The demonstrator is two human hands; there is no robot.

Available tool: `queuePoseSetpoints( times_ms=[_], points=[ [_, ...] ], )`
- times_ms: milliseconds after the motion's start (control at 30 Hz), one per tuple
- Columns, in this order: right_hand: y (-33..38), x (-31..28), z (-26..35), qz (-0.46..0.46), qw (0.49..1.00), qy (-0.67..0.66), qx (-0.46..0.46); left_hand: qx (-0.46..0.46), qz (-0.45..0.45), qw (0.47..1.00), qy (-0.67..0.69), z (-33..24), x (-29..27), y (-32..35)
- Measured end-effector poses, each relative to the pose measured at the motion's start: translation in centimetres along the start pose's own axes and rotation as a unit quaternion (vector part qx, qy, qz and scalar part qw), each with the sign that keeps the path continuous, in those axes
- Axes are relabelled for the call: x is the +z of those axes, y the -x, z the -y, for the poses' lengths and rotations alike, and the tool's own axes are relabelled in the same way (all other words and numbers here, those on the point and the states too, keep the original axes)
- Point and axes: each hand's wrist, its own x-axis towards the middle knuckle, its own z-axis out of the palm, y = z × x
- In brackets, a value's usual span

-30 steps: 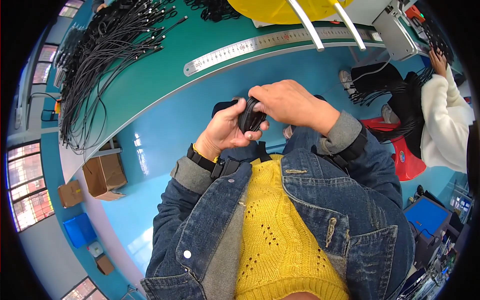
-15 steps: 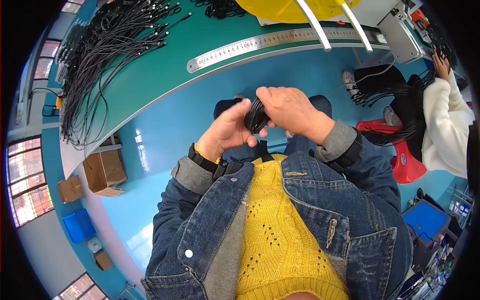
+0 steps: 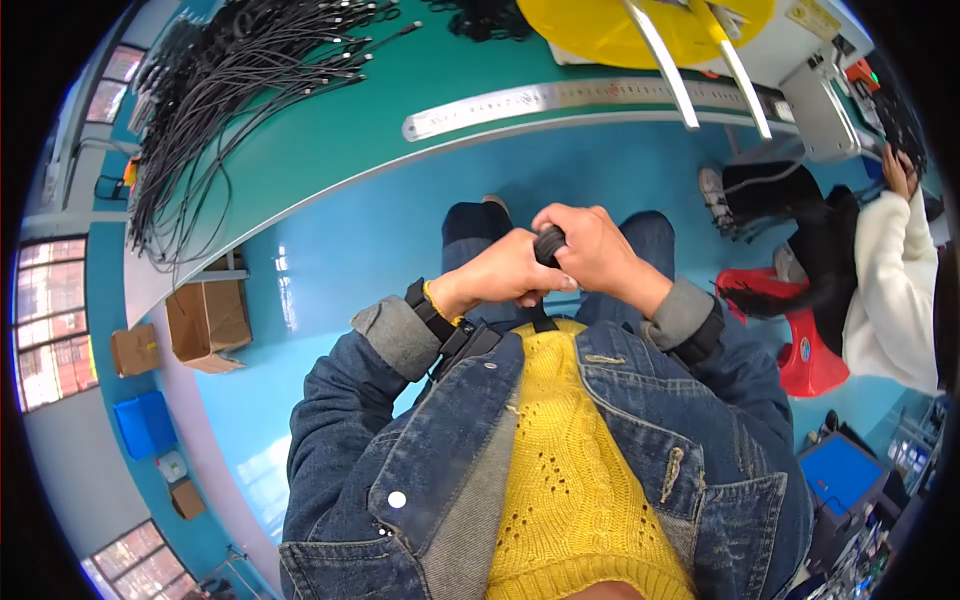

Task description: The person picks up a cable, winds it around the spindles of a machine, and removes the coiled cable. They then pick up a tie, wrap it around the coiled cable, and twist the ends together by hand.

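Observation:
Above my lap, a coiled black cable is gripped between both hands. My left hand is closed round its lower left side. My right hand wraps it from the right, fingers curled over the top. Only the upper part of the coil shows; the palms and fingers hide the rest. Beyond the hands, a steel ruler lies along the near edge of the green table. A large heap of black cables with metal plugs covers the table's left end.
A yellow round reel with white bars juts over the table edge. At the right, a person in a white fleecy sleeve handles black cables near a red stool. Cardboard boxes and a blue bin stand at left.
Both hands have drawn together round the coil, and the left fingers have closed. The coil is now more covered and turned. The whole view has shifted slightly.

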Motion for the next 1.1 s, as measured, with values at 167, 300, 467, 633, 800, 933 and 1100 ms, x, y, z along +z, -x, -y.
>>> queuePoseSetpoints(
  times_ms=[167, 300, 467, 633, 800, 933, 1100],
  points=[
    [0.1, -0.9, 0.3, 0.036, 0.999, 0.018, -0.029, -0.001, 0.048, 0.994, 0.099, 1.5, -1.1, -0.6],
    [-0.3, -2.2, 2.4, 0.117, 0.987, -0.083, 0.068, 0.192, -0.08, 0.959, -0.193, 3.6, -0.9, -0.6],
    [-1.1, 0.6, 2.9, 0.088, 0.987, 0.101, 0.088, 0.233, -0.101, 0.959, -0.126, 3.3, -0.4, 0.0],
    [-1.9, 2.6, 1.7, 0.051, 0.993, 0.081, 0.073, 0.169, -0.086, 0.969, -0.16, 3.8, -1.6, -0.2],
    [-2.9, 4.3, 1.2, 0.049, 0.996, 0.045, 0.062, 0.104, -0.102, 0.963, -0.228, 4.9, -2.6, 0.1],
    [-4.0, 2.5, 2.2, 0.116, 0.973, -0.101, 0.171, 0.144, -0.086, 0.976, -0.139, 4.2, -4.6, 2.0],
    [-3.0, -0.7, 0.6, 0.271, 0.886, -0.182, 0.328, -0.065, -0.156, 0.958, -0.232, -5.8, -14.9, 7.4]
  ],
)
